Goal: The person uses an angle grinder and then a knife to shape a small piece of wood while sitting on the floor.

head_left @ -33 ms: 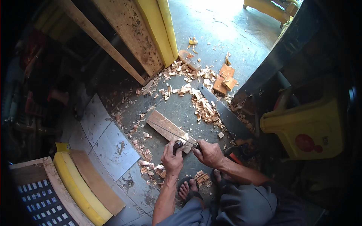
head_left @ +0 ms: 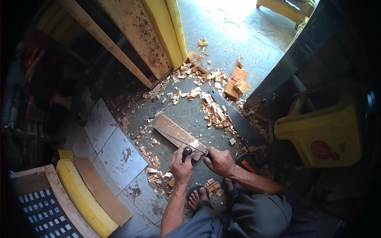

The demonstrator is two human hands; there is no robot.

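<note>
My left hand (head_left: 181, 168) is closed around a dark, round-ended tool handle (head_left: 187, 151); the rest of that tool is hidden. My right hand (head_left: 220, 162) grips the dark handle of a long, thin metal rod (head_left: 174, 137), whose kind I cannot make out. The rod slants up and left, over a wooden block (head_left: 171, 131). This block lies on the floor just beyond both hands, and its near end is pale and freshly cut.
Wood chips (head_left: 216, 115) lie around the block. A handsaw (head_left: 242, 125) rests to the right, near cut wood pieces (head_left: 237, 82). Further right is a yellow jerrycan (head_left: 329, 137); a yellow padded piece (head_left: 81, 196) and a black crate (head_left: 47, 216) stand at lower left.
</note>
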